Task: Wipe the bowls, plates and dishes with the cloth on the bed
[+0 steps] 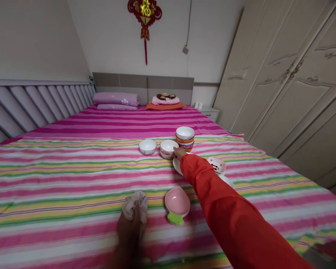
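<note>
My left hand (pixel 128 228) is closed around a crumpled pale cloth (pixel 134 203) low in the view. With the arm in a red sleeve stretched forward, my right hand (pixel 179 152) grips the right rim of a white patterned bowl (pixel 168 146). Another white bowl (pixel 147 145) stands just left of it. Behind my right hand rises a stack of bowls (pixel 184 133), white and orange. Between my arms lies a pink strawberry-shaped dish (pixel 177 201) with a green leaf end. A white plate (pixel 177 166) is partly hidden by my right hand and sleeve.
Right of my sleeve sit a white dish with a pink and black pattern (pixel 217 165) and a partly covered white dish (pixel 227 182). All stand on a bed with a striped sheet (pixel 72 190). Folded purple bedding (pixel 116 99) lies by the headboard; wardrobes (pixel 291 82) line the right.
</note>
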{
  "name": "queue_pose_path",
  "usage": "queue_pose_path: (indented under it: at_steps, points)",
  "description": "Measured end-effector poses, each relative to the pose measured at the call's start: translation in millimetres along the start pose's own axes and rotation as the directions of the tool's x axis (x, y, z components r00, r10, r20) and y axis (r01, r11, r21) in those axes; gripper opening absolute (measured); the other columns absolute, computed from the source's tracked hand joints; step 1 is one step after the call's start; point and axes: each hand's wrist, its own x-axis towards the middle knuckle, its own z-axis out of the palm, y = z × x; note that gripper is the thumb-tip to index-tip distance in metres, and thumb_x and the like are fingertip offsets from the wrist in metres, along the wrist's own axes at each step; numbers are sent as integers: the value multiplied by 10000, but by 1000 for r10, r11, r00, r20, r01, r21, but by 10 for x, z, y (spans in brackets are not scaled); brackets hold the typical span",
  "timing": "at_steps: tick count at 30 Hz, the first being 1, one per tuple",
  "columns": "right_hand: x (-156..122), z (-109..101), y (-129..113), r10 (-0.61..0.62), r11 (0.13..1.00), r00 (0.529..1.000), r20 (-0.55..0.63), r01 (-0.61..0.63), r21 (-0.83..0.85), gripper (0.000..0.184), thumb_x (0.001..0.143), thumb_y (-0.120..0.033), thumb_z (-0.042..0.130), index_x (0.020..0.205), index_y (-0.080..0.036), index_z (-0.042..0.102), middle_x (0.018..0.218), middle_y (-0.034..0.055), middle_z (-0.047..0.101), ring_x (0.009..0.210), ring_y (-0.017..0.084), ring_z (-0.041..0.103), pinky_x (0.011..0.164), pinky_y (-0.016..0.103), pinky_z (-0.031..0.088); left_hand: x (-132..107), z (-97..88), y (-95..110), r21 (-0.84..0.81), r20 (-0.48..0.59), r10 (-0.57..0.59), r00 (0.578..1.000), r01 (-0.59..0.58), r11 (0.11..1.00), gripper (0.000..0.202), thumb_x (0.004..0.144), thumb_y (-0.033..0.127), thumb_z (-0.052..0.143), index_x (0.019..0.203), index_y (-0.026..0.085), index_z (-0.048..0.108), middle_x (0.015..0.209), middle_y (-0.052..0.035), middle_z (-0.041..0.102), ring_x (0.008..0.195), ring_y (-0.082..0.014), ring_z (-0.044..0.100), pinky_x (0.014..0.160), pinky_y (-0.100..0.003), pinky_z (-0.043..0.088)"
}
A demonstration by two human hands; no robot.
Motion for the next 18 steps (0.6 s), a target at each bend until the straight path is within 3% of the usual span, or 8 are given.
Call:
queue_pose_path:
  at_steps: [5,9,11,15,18]
  points:
    - [-191,-122,-93,30,988,999,44,-23,-153,314,912,-349,553,1149,-143,563,1128,81,593,945,193,609,804,381,523,22,42,-46,-3,-54,17,998,-17,1000,463,782,532,487,1031,169,632,1067,-134,702,1046,-288,635,826,-342,501]
    - [-652,-265,-17,-40,966,994,102,64,-251,340,879,-409,551,739,-111,635,682,55,630,642,162,587,577,260,423,4,36,-28,21,-55,27,998,-26,999,426,794,519,485,986,174,643,1036,-133,709,1019,-285,645,809,-339,504]
    - [-982,-348,131,-101,948,989,106,129,-292,344,820,-414,615,612,-142,589,601,41,600,616,153,554,556,247,353,-7,23,-10,7,-56,56,997,-56,998,421,797,512,484,992,173,640,1044,-130,706,1031,-279,641,810,-330,502]
    - [-1620,-453,600,-196,907,979,48,199,-372,366,802,-496,585,630,-176,546,615,32,592,624,151,526,550,247,300,-5,12,6,17,-60,77,995,-76,997,419,795,509,483,979,169,646,1023,-129,708,1014,-288,645,793,-336,501]
    - [-1912,-414,945,-156,945,983,92,176,-275,420,758,-575,583,617,-188,500,558,7,555,560,140,517,505,234,305,6,15,9,45,-60,102,993,-99,994,410,805,500,472,982,175,649,1001,-124,714,989,-289,653,772,-340,500]
